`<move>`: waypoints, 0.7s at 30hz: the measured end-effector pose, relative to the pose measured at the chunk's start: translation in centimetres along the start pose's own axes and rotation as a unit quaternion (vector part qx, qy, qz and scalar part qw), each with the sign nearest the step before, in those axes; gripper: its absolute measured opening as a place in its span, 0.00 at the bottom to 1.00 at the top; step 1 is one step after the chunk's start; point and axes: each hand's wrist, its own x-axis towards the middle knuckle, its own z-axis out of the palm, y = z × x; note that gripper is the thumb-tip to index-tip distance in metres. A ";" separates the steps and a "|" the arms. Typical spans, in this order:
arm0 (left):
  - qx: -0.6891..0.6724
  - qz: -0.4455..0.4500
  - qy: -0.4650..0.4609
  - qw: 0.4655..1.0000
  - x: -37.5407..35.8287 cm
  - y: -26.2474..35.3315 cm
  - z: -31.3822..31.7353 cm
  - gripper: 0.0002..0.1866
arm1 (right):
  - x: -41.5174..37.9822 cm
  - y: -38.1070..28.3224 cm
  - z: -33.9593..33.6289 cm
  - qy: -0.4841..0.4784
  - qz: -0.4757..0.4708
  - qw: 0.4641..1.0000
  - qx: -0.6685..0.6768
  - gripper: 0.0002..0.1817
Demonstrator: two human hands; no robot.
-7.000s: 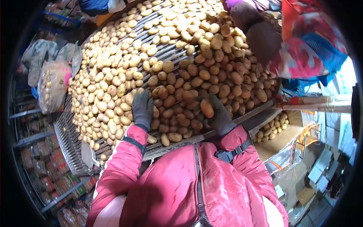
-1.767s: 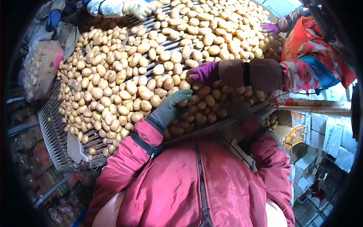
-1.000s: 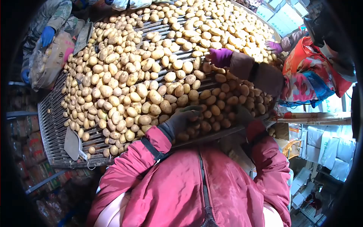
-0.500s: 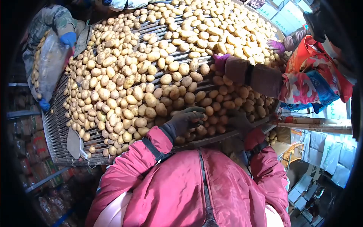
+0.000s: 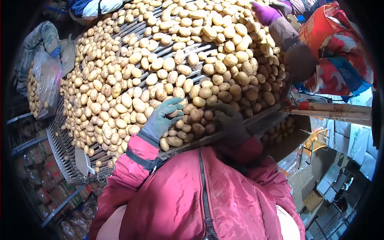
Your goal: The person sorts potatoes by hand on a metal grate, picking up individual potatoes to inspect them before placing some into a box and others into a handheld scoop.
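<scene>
Loose potatoes (image 5: 120, 108) cover a slatted metal table (image 5: 60, 144) in front of me. My left hand (image 5: 158, 120), in a grey-green glove, is over the potatoes near the table's front edge. Its fingers and thumb curl around a potato (image 5: 173, 114), which shows partly between them. My right hand (image 5: 231, 126), in a dark glove, lies in shadow to the right, against potatoes by the same edge. Its fingers are too dark to make out, and so is anything they may hold.
A co-worker's purple-gloved hand (image 5: 266, 14) reaches over the far right potatoes. Another person at the left is beside a clear plastic bag (image 5: 45, 86) of potatoes. A flat paddle-like plate (image 5: 83, 162) sits at the front left. A box (image 5: 294, 136) with potatoes stands below the right edge.
My view has shifted. My left hand has moved left and turned, its fingers now around a potato. The co-worker's purple gloves have moved farther back, and the left person's lower blue glove no longer shows.
</scene>
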 end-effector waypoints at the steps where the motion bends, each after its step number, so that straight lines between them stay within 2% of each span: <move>1: 0.035 0.034 0.024 0.999 -0.1 -0.1 -0.4 0.27 | -0.2 -0.2 -1.6 0.001 0.007 0.999 0.051 0.17; 2: -0.155 -0.081 0.058 0.983 0.1 -0.3 -0.9 0.26 | -0.2 -0.6 -3.4 0.001 0.006 0.999 0.053 0.17; 3: -0.153 -0.081 0.058 0.983 0.1 -0.2 -1.1 0.26 | 0.1 -1.1 -5.2 -0.004 -0.105 0.979 -0.174 0.15; 4: -0.172 -0.112 0.064 0.977 0.1 0.0 -1.1 0.27 | 0.6 -1.1 -6.7 -0.007 -0.208 0.897 -0.390 0.14; 5: -0.191 -0.143 0.070 0.969 0.1 0.3 -1.1 0.27 | 1.5 -0.4 -8.1 -0.007 -0.208 0.898 -0.388 0.14; 6: -0.190 -0.144 0.071 0.969 0.1 0.7 -0.8 0.27 | 2.4 -0.1 -8.4 -0.013 -0.150 0.962 -0.226 0.13; 7: -0.151 -0.137 0.068 0.977 0.1 1.1 -0.3 0.28 | 2.8 0.3 -8.6 -0.019 -0.086 0.995 -0.056 0.13; 8: -0.111 -0.130 0.065 0.983 0.1 1.4 0.1 0.30 | 2.5 0.9 -8.8 -0.019 -0.086 0.995 -0.054 0.13; 10: -0.092 -0.104 0.051 0.989 0.2 1.1 0.5 0.30 | 1.1 -0.4 -4.7 0.106 -0.050 0.991 -0.060 0.12; 11: -0.073 -0.079 0.036 0.994 0.2 0.7 0.5 0.30 | 2.1 -0.4 -5.0 0.105 -0.050 0.991 -0.059 0.12; 12: 0.017 -0.003 0.009 1.000 0.2 -0.6 0.1 0.29 | 4.0 -0.4 -5.6 0.093 -0.055 0.939 -0.327 0.13; 13: 0.017 -0.004 0.010 1.000 -0.1 -0.3 0.4 0.29 | 5.3 -0.2 -5.9 0.073 -0.056 0.817 -0.570 0.15; 14: 0.031 0.012 0.004 0.999 -0.2 0.0 0.8 0.29 | 5.9 0.4 -5.9 0.072 -0.055 0.817 -0.569 0.15; 15: 0.046 0.029 -0.003 0.999 -0.2 0.5 1.1 0.29 | 6.2 1.0 -5.5 0.104 -0.074 0.774 -0.621 0.16; 16: -0.099 -0.086 0.007 0.991 -0.1 1.2 1.1 0.30 | 6.5 1.4 -5.3 0.137 -0.095 0.725 -0.669 0.18; 17: -0.097 -0.083 0.004 0.992 0.0 0.9 0.9 0.30 | 6.5 1.6 -5.3 0.141 -0.099 0.724 -0.668 0.18; 19: -0.065 -0.032 -0.022 0.997 -0.2 0.3 1.0 0.27 | 5.7 2.2 -5.2 0.152 -0.170 0.703 -0.674 0.20; 20: -0.109 -0.092 -0.020 0.990 -0.1 0.1 0.8 0.27 | 5.6 2.3 -5.0 0.154 -0.170 0.701 -0.675 0.20; 21: -0.111 -0.089 -0.021 0.990 -0.2 0.2 0.9 0.27 | 5.6 2.2 -4.6 0.158 -0.182 0.699 -0.673 0.19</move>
